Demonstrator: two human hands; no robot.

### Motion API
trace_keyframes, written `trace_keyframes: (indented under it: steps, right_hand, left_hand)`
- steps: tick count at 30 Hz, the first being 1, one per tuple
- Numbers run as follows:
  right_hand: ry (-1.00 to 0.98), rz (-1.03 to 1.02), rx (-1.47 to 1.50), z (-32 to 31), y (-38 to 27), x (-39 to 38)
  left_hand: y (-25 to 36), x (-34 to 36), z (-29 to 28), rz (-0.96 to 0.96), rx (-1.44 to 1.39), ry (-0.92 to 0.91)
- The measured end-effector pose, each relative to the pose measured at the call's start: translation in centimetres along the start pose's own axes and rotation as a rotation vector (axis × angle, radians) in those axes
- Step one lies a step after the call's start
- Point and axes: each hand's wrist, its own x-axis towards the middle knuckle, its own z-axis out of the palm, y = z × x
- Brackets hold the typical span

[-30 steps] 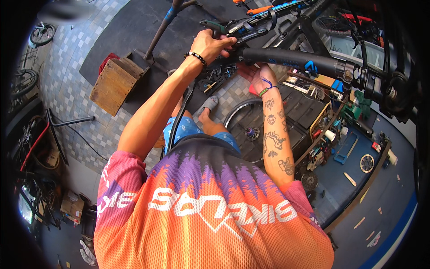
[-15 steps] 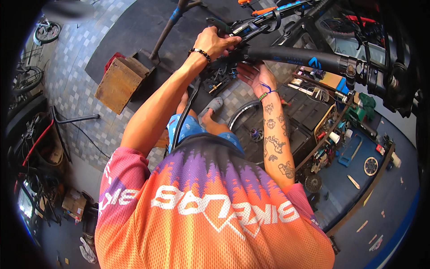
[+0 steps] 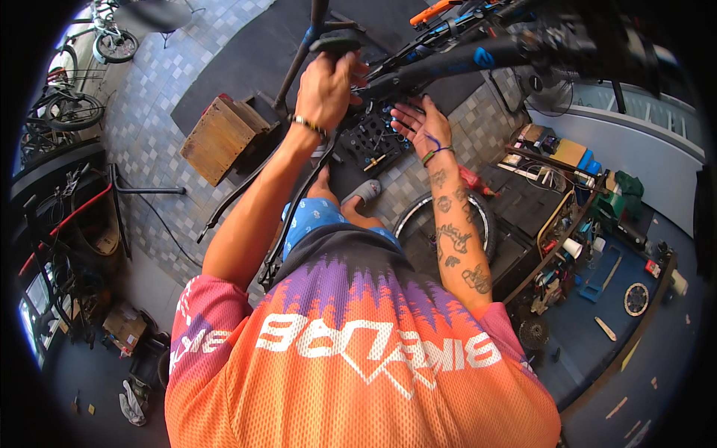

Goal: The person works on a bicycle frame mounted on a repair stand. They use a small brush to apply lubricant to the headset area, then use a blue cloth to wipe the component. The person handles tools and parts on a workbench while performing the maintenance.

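Workshop floor below — left hand (image 3: 326, 88) grip closed round black bike part (image 3: 336, 45); right hand (image 3: 415, 125) open, under frame tube (image 3: 441, 66).

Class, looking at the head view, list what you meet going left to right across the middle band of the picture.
Wooden box → left hand gripping a black bike part → right hand, open → cluttered workbench.

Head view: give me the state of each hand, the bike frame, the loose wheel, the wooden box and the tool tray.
Left hand: closed around a black part at the frame.
Right hand: open, palm up, under the frame tube.
Bike frame: raised, held off the floor.
Loose wheel: lying flat on the floor.
Wooden box: on the floor, tilted.
Tool tray: open, bits inside.
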Motion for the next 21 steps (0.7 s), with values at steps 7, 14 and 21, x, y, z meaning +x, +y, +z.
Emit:
trace_keyframes:
  steps: [7, 14, 21]
  right_hand:
    - [-0.288, -0.25, 0.182, 2.0, 3.3, -10.8]
    - [-0.046, -0.356, 0.075, -4.1, 4.3, -6.9]
    - [-0.025, -0.525, -0.038, 0.1, 4.4, -1.3]
  left_hand:
    - [-0.6, -11.3, 3.7, 0.357, 0.855, -0.116]
    - [-2.0, -7.1, 3.0, 0.318, 0.38, -0.16]
    - [-3.3, 12.6, 3.0, 0.248, 0.399, -0.119]
